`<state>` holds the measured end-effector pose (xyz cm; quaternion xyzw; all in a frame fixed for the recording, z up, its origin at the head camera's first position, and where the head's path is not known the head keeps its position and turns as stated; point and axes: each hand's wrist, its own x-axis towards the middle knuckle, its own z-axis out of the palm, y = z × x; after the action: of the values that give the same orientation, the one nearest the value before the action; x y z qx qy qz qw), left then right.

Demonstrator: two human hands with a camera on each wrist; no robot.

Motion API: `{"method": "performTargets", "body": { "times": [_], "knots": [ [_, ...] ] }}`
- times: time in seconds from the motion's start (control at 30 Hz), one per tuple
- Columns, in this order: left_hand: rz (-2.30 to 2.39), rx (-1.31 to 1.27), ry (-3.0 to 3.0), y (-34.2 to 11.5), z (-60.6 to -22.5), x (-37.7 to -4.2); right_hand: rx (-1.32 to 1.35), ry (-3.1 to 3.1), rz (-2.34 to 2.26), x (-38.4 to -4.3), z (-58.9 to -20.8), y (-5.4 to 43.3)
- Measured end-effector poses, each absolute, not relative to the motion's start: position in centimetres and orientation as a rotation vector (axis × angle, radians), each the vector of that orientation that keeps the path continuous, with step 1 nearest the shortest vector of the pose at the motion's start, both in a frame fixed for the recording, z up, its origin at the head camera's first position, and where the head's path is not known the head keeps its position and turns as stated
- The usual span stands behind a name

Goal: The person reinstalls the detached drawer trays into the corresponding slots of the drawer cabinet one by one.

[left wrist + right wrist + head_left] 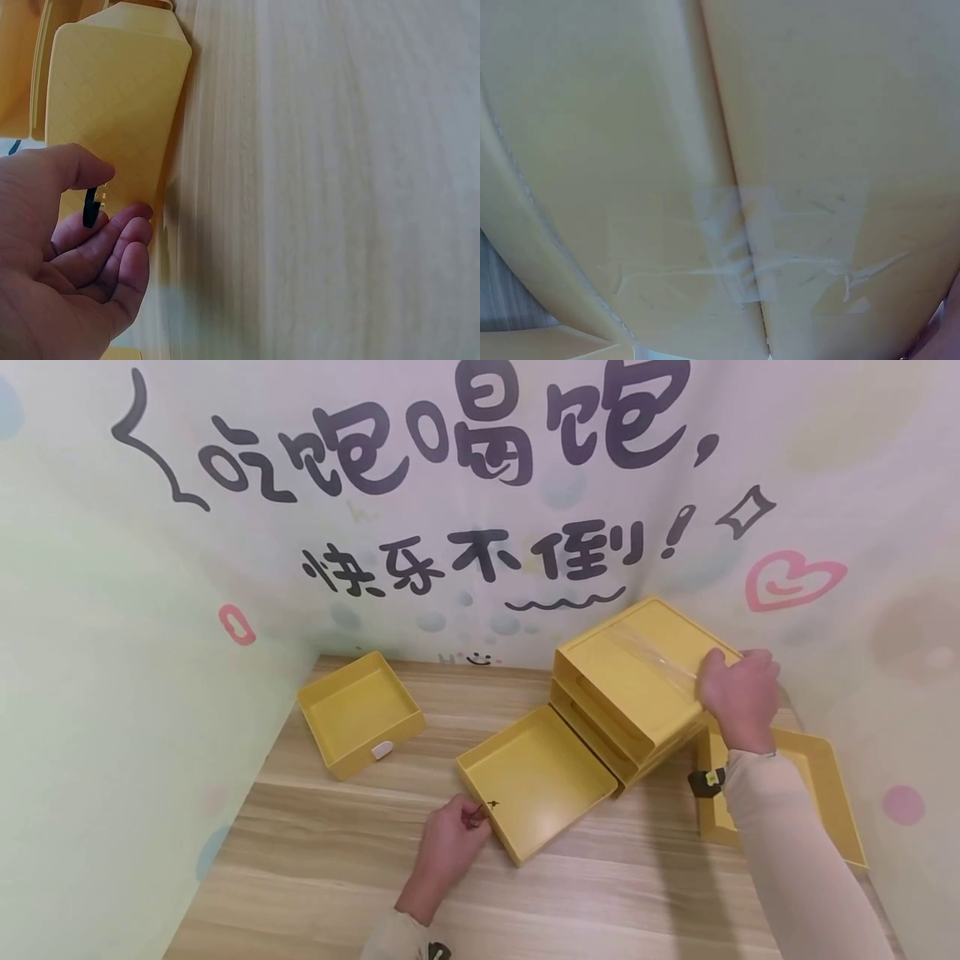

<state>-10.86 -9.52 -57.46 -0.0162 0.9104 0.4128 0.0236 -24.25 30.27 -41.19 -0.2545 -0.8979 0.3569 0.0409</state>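
While the left grip (453, 837) pinches a small dark piece (91, 208) against the yellow drawer (543, 772) just to its right, the right grip (741, 695) clasps the yellow cabinet (633, 683) by its top edge; farther left lies another drawer (360, 712).

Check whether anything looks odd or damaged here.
Yes, the clear tape on the cabinet: it is wrinkled and, in the right wrist view, crosses a seam, so it looks makeshift. I see no clear break or spill.
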Motion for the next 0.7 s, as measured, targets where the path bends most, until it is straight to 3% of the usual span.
{"method": "performTargets", "body": {
  "times": [0.7],
  "knots": [
    [1.294,-0.021,2.827,-9.7,-57.71,-10.95,-0.765,-2.719,1.085,-24.23,-41.56,30.27]
  ]
}}
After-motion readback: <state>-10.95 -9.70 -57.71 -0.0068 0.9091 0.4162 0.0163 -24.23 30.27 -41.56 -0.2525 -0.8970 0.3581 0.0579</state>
